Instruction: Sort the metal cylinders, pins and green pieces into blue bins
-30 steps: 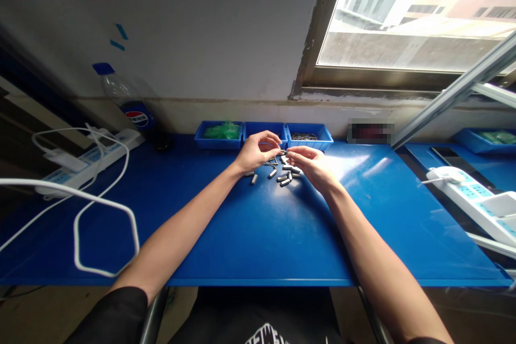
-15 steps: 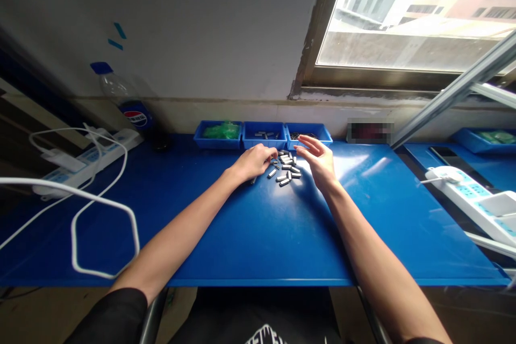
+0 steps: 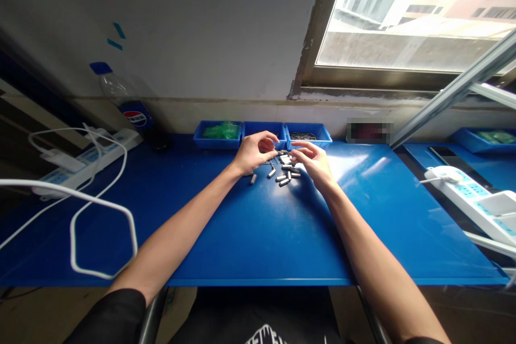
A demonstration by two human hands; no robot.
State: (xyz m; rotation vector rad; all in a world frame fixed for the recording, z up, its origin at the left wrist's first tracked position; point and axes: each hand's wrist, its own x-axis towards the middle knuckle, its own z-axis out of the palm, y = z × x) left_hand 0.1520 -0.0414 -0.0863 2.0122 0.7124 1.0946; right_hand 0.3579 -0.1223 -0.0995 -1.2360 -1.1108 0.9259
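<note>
Several short metallic pieces (image 3: 284, 182), like small bars or cylinders, lie scattered on the blue tabletop (image 3: 258, 236). My left hand (image 3: 257, 152) is over the pile's left side, fingers curved and a gap between thumb and forefinger. From the right, my right hand (image 3: 313, 161) reaches to the pile's far edge, its fingertips bent toward the pieces with thumb and forefinger slightly apart. No piece shows clearly in either hand, though the fingertips partly cover the pile. One loose piece (image 3: 252, 179) rests below my left wrist.
Behind the pile stand blue bins: one with green material (image 3: 221, 130), a middle bin (image 3: 253, 128) partly hidden by my left hand, one with dark thin parts (image 3: 303, 136). A bottle (image 3: 135, 113), white cable (image 3: 133, 215) and power strip (image 3: 86, 161) are left; another power strip (image 3: 467, 185) is right.
My left hand has lifted and opened its thumb and forefinger, uncovering a piece below the wrist. My right hand has dropped closer to the pile, its fingers drawn nearer together.
</note>
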